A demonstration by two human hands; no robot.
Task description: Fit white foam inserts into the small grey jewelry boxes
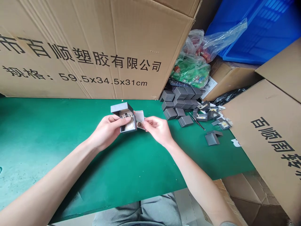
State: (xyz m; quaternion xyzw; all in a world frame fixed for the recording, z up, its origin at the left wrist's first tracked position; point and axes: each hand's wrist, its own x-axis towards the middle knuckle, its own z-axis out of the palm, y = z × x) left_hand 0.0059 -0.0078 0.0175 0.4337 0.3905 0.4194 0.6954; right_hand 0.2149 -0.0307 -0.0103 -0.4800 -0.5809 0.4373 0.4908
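My left hand (107,129) grips a small grey hinged box (125,117) held above the green table (47,141). The box lid stands open and something pale lies inside. My right hand (157,127) pinches a small grey card or insert (140,116) right beside the box's right side. Both hands meet near the middle of the table.
A large printed cardboard carton (94,47) stands along the back. A stack of closed grey boxes (181,99) and loose open ones (213,138) lie at the right. Plastic bags (191,67), a blue crate (258,28) and another carton (270,141) crowd the right side.
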